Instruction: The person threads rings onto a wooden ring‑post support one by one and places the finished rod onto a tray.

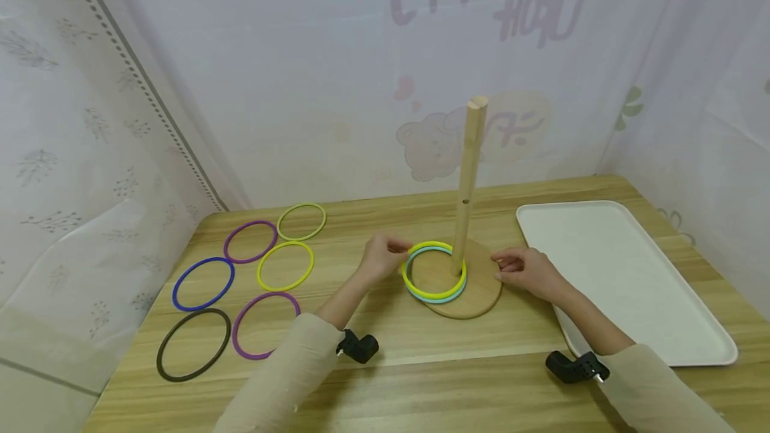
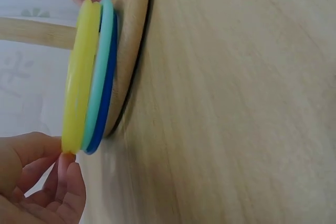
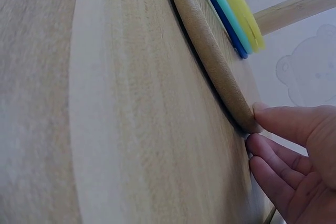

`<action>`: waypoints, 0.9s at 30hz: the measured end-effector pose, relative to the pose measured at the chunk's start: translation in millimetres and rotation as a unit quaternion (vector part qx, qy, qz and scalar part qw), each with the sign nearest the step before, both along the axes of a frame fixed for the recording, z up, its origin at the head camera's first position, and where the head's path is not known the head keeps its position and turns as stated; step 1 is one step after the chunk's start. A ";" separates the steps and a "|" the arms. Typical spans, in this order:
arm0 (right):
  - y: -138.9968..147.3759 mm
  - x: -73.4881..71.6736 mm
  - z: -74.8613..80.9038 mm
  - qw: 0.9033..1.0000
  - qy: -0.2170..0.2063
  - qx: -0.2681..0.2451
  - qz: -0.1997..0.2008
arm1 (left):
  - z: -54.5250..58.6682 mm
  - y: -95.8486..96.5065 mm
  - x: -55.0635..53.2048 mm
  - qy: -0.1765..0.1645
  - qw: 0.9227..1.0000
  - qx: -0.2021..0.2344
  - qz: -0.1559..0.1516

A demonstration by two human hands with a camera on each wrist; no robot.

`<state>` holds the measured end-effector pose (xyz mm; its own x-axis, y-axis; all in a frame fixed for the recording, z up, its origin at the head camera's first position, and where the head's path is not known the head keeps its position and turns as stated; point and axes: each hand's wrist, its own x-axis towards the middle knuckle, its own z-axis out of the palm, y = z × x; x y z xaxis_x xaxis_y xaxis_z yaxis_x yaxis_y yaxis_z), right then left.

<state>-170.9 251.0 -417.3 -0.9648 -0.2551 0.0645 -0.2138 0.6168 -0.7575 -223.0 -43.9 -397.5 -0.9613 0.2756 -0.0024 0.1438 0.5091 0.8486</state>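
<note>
The thumb and forefinger of the person's left hand (image 1: 381, 258) pinch the outer edge of the stacked yellow rings (image 2: 79, 77), its other fingers curling loosely below. The yellow band looks two rings thick. Beneath it sit a turquoise ring (image 2: 102, 72) and then a dark blue ring (image 2: 108, 98), nearest the base. Together they form a low stack around the foot of a wooden pole (image 1: 469, 172), set off-centre so that most of the loops reach to the pole's left.

The right hand (image 1: 529, 272) pinches the right rim of the round wooden base (image 1: 486, 286), thumb on the upper face and fingers bent against the lower edge, close to the tabletop. The pole rises from this base and has a small dark hole partway up.

Each forearm wears a beige sleeve and a black wrist mount (image 1: 361, 346). The right forearm crosses the near left part of a white rectangular tray (image 1: 631, 279), which lies on the wood-grain table (image 1: 433, 393).

Well to the left of the base, six loose rings lie flat, close together: a lime one (image 1: 307, 204), a yellow one (image 1: 279, 290), a purple one (image 1: 243, 262), a blue one (image 1: 233, 276), a black one (image 1: 180, 377) and a second purple one (image 1: 255, 357), partly behind the left sleeve. Behind the table hangs a pale curtain (image 1: 289, 85) printed with a bear.
</note>
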 end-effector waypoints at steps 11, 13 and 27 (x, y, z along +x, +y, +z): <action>0.1 -1.1 -1.9 1.000 -0.003 0.000 -0.002 | 3.9 -33.2 0.2 -0.011 0.999 0.022 0.028; 0.1 -0.7 -1.4 1.000 -0.003 -0.002 -0.001 | 5.4 -47.9 0.2 -0.019 0.999 0.028 0.039; -2.8 1.6 3.9 1.000 -0.005 0.002 -0.004 | 9.0 -180.2 10.0 -0.015 0.991 -0.039 0.126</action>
